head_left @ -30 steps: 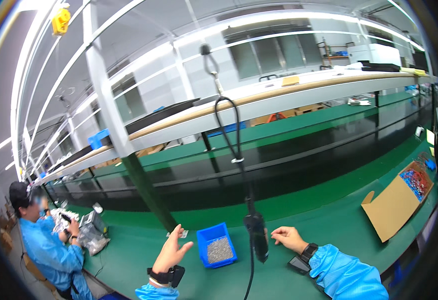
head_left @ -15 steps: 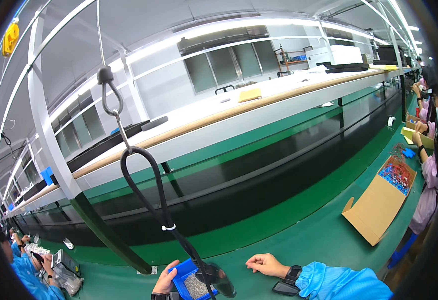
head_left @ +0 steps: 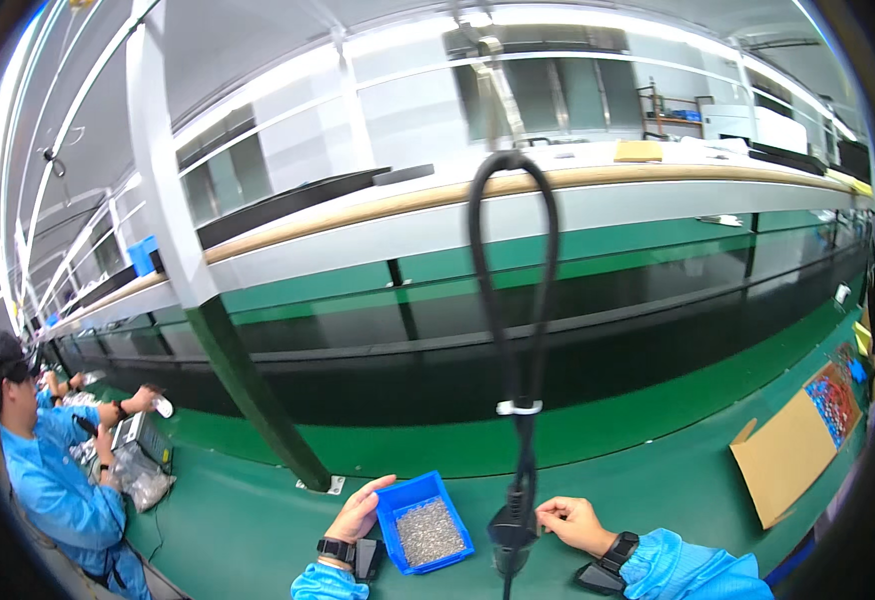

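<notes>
Fingers of the left hand (head_left: 354, 517) rest released against the blue bin (head_left: 424, 522); right hand (head_left: 575, 522) fingers pinch together beside it.

Bright overhead strip lighting, ceiling glare, heavy fisheye bending, dark rim.

The small blue bin (head_left: 425, 520) sits flat on the green tabletop (head_left: 258, 520), open side up, a layer of tiny grey parts spread over its floor. It lies slightly askew, my left hand (head_left: 356, 515) touching its left wall.
</notes>
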The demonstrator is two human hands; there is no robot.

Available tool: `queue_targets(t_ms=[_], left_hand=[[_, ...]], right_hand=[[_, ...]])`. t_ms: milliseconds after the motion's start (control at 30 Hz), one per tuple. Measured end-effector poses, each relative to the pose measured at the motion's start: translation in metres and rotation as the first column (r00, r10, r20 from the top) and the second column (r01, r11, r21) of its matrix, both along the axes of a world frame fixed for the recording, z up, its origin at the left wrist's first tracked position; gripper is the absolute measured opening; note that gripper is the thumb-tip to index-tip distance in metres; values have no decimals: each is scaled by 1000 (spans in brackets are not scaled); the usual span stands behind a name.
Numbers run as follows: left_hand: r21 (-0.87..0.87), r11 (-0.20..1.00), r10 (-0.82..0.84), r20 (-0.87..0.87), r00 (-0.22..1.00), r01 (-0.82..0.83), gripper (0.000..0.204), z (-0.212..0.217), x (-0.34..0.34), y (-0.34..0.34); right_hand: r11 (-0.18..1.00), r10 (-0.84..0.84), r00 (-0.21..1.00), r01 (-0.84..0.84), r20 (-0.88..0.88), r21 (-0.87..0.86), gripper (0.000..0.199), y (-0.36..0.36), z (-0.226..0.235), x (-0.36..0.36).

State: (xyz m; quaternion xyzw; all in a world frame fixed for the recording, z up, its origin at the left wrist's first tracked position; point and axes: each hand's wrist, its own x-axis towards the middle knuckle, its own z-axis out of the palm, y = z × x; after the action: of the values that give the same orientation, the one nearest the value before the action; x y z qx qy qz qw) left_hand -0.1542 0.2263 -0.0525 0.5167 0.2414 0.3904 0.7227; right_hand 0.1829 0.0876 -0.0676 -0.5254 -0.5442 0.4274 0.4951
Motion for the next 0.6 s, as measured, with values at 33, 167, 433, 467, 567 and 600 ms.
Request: queue_targets(t_ms=[33, 167, 433, 467, 567, 600], left_hand=[[3, 1000, -17, 19, 1000, 17, 67, 0, 0, 0], [-2, 1000, 3, 71, 997, -3, 66, -1, 0, -3], [19, 1000, 12, 92, 996, -13, 56, -2, 4, 0], [29, 1000, 10, 78, 997, -12, 56, -1, 5, 2], [3, 1000, 22, 92, 996, -22, 64, -9, 5, 9], [1, 999, 35, 97, 995, -35, 64, -13, 2, 10]], right_hand=[[1000, -6, 999, 6, -45, -3, 16, -2, 1, 0], [1000, 17, 995, -19, -99, -16, 15, 2, -5, 4], [991, 33, 996, -22, -84, 129, 11, -3, 6, 1], [982, 25, 996, -9, -81, 189, 10, -1, 4, 2], [990, 21, 996, -8, -92, 142, 7, 0, 10, -1], [995, 7, 993, 4, -115, 101, 7, 0, 15, -2]])
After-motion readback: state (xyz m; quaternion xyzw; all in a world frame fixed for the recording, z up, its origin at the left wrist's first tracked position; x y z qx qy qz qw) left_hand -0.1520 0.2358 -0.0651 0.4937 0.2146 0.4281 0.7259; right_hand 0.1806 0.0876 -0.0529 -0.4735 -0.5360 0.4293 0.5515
